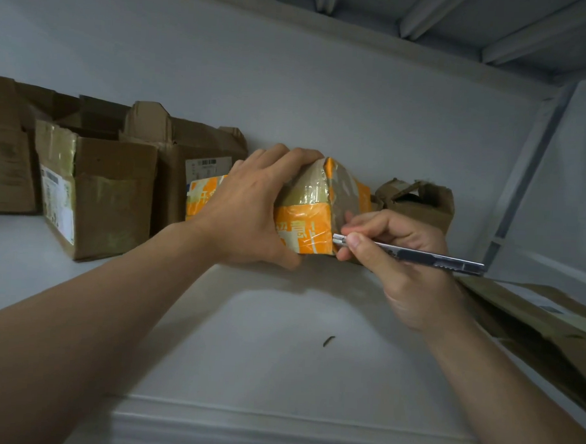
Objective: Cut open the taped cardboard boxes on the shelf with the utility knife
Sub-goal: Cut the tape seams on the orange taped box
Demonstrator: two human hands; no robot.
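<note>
Steadying the taped box [304, 229] on the white shelf [280, 338], my left grip [251, 213] is wrapped over its top. The fingers curl across the upper edge and the thumb lies low against the front face. The box stands about midway along the shelf, close to the back wall. Orange-and-white printed tape bands its lower part, and shiny clear tape is creased over the brown cardboard above.

My right grip [407, 260] holds the utility knife [417, 255] like a pen, pinched between thumb and fingers near the front of the tool. The metal nose of the knife sits right at the box's near vertical corner, on the orange band. Its silver body runs back to the right, past my knuckles. I cannot tell whether the blade is out; that end is too small to make out.

To the left, three opened boxes [111, 193] stand in a cluster with their flaps up. The nearest one carries a white shipping label on its side. Behind my right grip sits a crumpled brown box [416, 200], just beside the taped one. Flattened cardboard [532, 326] lies along the right end of the shelf. A small dark scrap [328, 341] rests on the bare shelf surface between my forearms.
</note>
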